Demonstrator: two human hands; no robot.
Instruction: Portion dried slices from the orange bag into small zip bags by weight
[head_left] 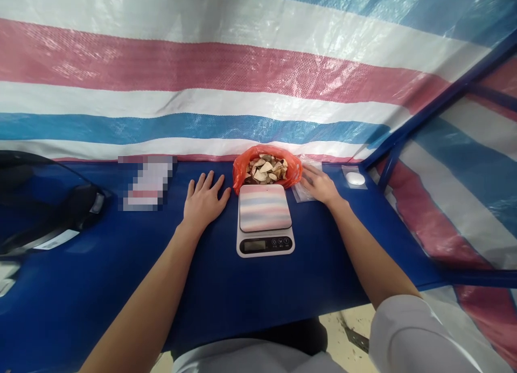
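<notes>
My left hand (pixel 205 198) lies flat on the blue table, fingers spread, to the left of a kitchen scale (pixel 265 207). The scale has a shiny platform that mirrors the striped sheet, and its display (pixel 254 245) looks blank. Just behind it sits an open red plastic bag (pixel 241 168) holding dried, pale brown slices (pixel 266 168). My right hand (pixel 319 183) rests with outstretched fingers on clear plastic bags (pixel 304 193), its fingertips close to the red bag's right side. I see nothing held in either hand.
At the right is a white oval object (pixel 355 178) on a small clear packet. A blurred-out paper (pixel 148 183) lies left of my left hand. Black gear with a strap (pixel 81 209) occupies the far left. Striped sheeting (pixel 226 66) and a blue frame (pixel 436 96) enclose the table (pixel 258 292).
</notes>
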